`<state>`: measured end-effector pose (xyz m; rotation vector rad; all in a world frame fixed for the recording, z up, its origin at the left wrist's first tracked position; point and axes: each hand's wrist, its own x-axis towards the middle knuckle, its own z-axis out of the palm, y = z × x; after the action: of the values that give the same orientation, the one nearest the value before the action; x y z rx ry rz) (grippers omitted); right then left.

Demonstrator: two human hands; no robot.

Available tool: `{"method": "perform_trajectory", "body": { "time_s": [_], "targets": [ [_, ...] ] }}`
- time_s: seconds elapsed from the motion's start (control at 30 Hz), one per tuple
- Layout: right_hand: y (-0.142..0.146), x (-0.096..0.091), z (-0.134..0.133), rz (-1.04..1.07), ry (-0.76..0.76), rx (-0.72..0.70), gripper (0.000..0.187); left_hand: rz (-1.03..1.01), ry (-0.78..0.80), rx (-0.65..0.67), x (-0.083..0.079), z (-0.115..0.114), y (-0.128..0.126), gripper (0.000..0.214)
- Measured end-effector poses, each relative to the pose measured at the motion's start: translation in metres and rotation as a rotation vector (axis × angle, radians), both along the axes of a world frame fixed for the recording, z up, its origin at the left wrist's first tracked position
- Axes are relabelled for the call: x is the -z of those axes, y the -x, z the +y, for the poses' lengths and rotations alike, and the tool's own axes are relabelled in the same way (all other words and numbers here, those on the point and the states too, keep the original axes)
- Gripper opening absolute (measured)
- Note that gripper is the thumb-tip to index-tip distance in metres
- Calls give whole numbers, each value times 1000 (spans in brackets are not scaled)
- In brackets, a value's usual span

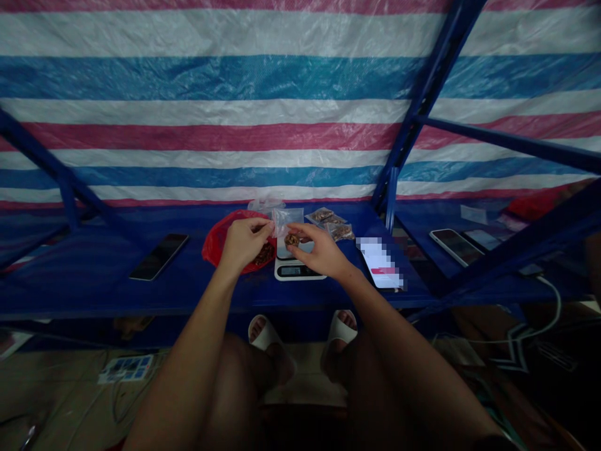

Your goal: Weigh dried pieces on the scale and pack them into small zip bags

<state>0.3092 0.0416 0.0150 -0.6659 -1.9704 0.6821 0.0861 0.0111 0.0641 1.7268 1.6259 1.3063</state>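
Brown clump between right fingers, above scale pan

The right hand (323,250) had its thumb and fingers curved around a rough brown clump (292,240), gripping it from 2 sides just over the pan (282,252). The left hand (241,243) was pinched closed, fingertips on the left edge of a thin, clear, flat pouch (290,217) at the back of the scale (300,272). Scale: white, rounded corners, dark display strip in front; digits too small to read.

Left of it, a crumpled, glossy red bag (213,243) lay open, roughly round, with small brown pieces (265,254) inside; the left hand hid part of it. Behind the bag: wrinkled clear plastic (267,203). Right of the scale: clear packets (341,230) of brown pieces, lying flat. The right hand covered part of the pan.

All stood on a smooth blue shelf (89,266). 1 dark phone (159,257) lay at left, 1 lit phone (381,266) at right, screen pixelated. Backdrop: a creased, shiny woven sheet (211,134) striped red, white and blue. A slanted blue post (429,69) crossed in front of it at right.
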Motion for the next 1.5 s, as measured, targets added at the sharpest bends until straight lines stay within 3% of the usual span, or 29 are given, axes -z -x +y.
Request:
{"method": "perform_trajectory", "body": {
  "time_s": [0.2, 0.37, 0.6, 0.77, 0.87, 1.0, 1.13, 1.33, 1.4, 1.5],
  "targets": [
    [-7, 10, 12, -8, 26, 58, 51, -116, 55, -41, 2, 1, 6, 18],
    [-10, 10, 13, -62, 6, 84, 47, -199, 41, -67, 3, 3, 5, 23],
    [-13, 9, 12, -91, 28, 113, 45, -244, 57, -101, 2, 2, 2, 12],
    [-3, -19, 1, 11, -140, 257, 28, -69, -48, -100, -5, -8, -9, 18],
    [11, -35, -5, 51, -157, 237, 24, 48, -180, -88, -12, -18, -21, 18],
    [22, -40, -7, 62, -94, 213, 24, 63, -214, -64, -17, -24, -31, 18],
    [23, -40, -6, 18, -131, 256, 19, 95, -199, -43, -16, -24, -33, 14],
    [20, -48, -8, -62, -214, 420, 18, 221, -236, -257, -15, -23, -39, 4],
    [20, -51, -10, -70, -206, 439, 20, 250, -280, -268, -14, -23, -39, 11],
    [19, -52, -13, -58, -160, 396, 17, 326, -452, -103, -11, -22, -35, 45]
  ]
}}
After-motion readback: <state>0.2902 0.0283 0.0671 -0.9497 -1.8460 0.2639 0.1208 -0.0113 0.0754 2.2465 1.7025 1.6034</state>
